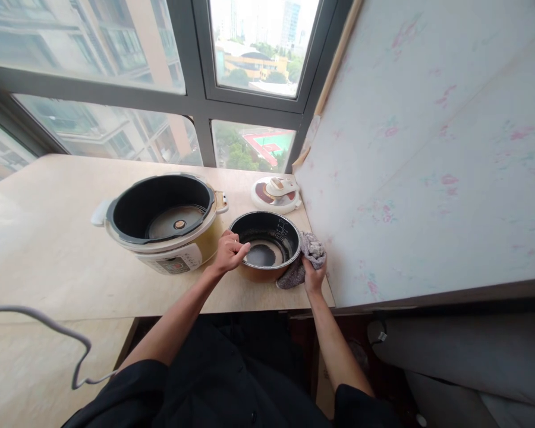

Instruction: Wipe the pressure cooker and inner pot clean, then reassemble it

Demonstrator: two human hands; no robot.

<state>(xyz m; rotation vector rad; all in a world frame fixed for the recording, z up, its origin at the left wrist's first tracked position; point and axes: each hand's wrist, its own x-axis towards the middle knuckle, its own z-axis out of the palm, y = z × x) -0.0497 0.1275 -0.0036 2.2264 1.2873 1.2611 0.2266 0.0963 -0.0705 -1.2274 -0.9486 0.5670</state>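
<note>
Left hand (pixel 229 251) curls over the near-left rim of the pot (pixel 267 245), fingers pinching it. Right hand (pixel 314 275) is closed on a grey cloth (pixel 304 261), pressed to the pot's right side. Just left of the pot stands the cooker (pixel 164 223); behind the pot lies the lid (pixel 276 194), on the table (pixel 49 249).

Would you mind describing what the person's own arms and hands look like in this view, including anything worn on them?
Both forearms are bare from above the elbow down. The left hand and right hand wear no gloves, and no rings, watch or bracelets are visible. Short black sleeves cover the upper arms, part of a plain black top; small dark buttons seem to run down its front.
</note>
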